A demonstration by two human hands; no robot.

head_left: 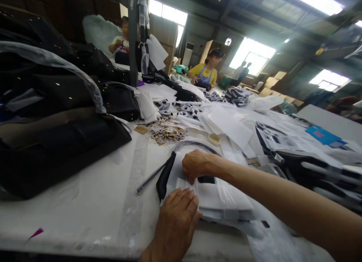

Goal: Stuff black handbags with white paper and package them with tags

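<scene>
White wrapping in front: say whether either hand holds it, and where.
The right hand seems to pinch the white wrapping left of its middle; the left hand lies over its near-left edge, whether gripping cannot be told.

The paper [209, 198] looks matt, the black bag [65, 148] perhaps smooth leather.

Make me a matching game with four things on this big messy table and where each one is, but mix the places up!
Things
1. Small magenta scrap
2. Blue flat packet with a red patch
3. White paper sheets around a black strip
4. Brown cardboard tags with white strings

Places
A. Over on the right side
B. In a heap beyond the hands
C. Near the front edge, on the left
D. Touched by the left hand and right hand

Right pairs: 1-C, 2-A, 3-D, 4-B
</scene>
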